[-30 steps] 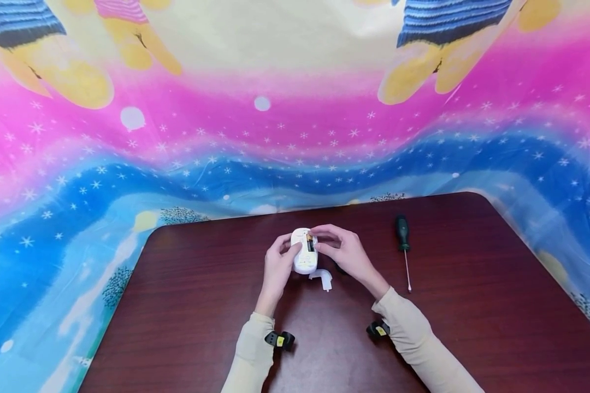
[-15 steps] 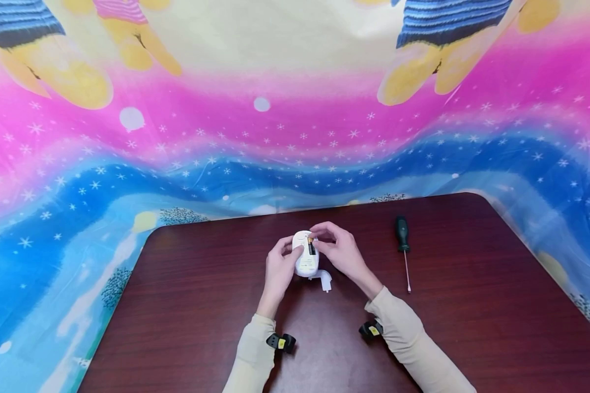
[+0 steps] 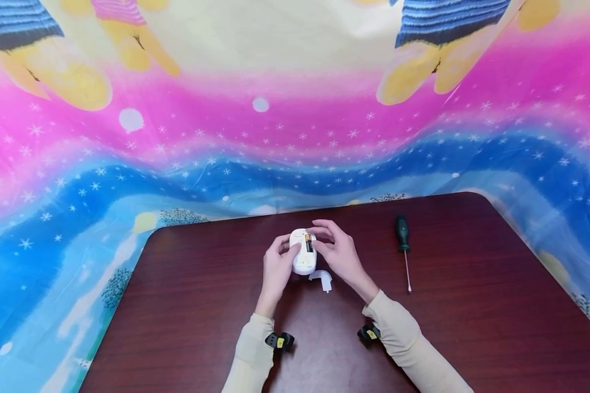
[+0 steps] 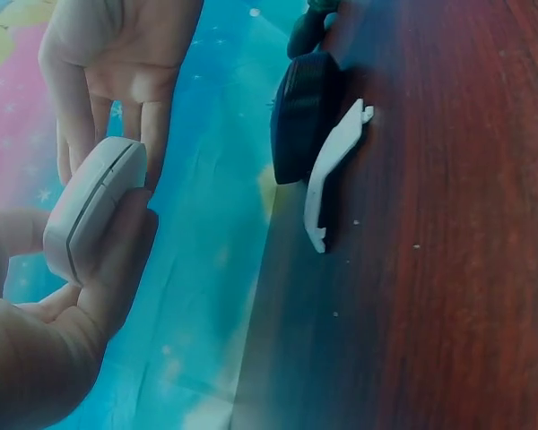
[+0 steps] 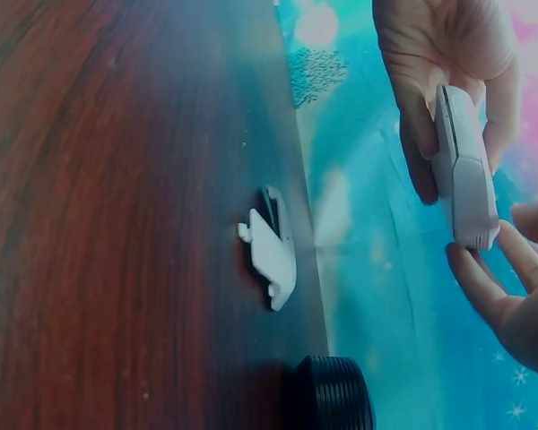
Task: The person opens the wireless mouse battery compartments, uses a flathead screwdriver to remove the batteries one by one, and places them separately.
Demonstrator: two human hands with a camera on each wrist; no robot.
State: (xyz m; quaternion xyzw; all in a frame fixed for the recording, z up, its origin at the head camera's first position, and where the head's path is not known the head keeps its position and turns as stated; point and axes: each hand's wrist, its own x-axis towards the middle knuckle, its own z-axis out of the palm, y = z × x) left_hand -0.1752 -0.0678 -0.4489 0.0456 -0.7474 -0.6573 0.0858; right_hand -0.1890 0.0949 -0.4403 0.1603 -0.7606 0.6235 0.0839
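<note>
A white computer mouse is held up above the table, underside facing up, its battery compartment uncovered. Inside the compartment shows a black and copper-coloured battery. My left hand grips the mouse's left side, thumb over the underside and fingers beneath. At the opposite edge, my right hand has its thumb and a finger by the compartment, while another finger sticks out beyond the mouse. In the right wrist view its fingertips meet the mouse's end. The white battery cover lies on the table just below the mouse.
A dark green-handled screwdriver lies on the brown table to the right. One black, rounded, ribbed object sits beside the cover, mostly hidden by my right hand from above. A patterned cloth hangs behind the table's far edge.
My right hand has shifted slightly left, one finger lifting away from the mouse. The mouse dipped slightly toward me and came back up. Cover and screwdriver stay in place.
</note>
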